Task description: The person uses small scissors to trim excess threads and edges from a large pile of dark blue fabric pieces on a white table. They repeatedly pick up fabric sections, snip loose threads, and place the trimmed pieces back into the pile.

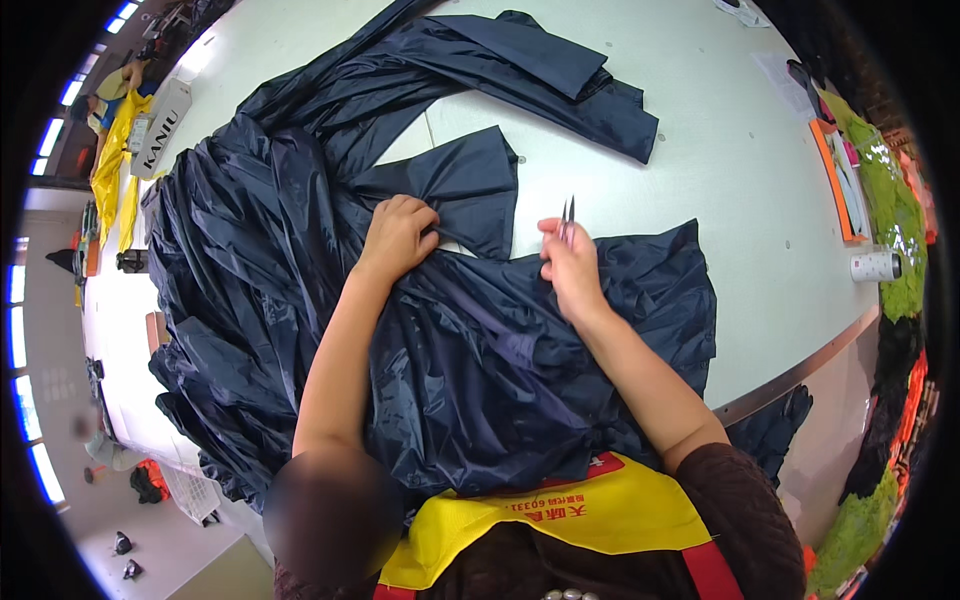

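A large dark navy garment (470, 340) of thin, shiny fabric lies bunched over the white table in front of me. My left hand (398, 238) rests on it near the middle, fingers curled and pinching a fold beside a flared panel (455, 190). To its right, my right hand (572, 270) is raised just above the garment's upper edge. It is closed around small thread snips (568, 215), whose two narrow blades point away from me, slightly apart. The blades touch no fabric.
Long navy sleeves or strips (540, 85) stretch across the far table (750, 200). At the right edge are a white cylindrical container (876, 266), an orange-edged box (838, 180) and green fabric (900, 230). A white box (162, 128) and yellow cloth (115, 165) are at the left.
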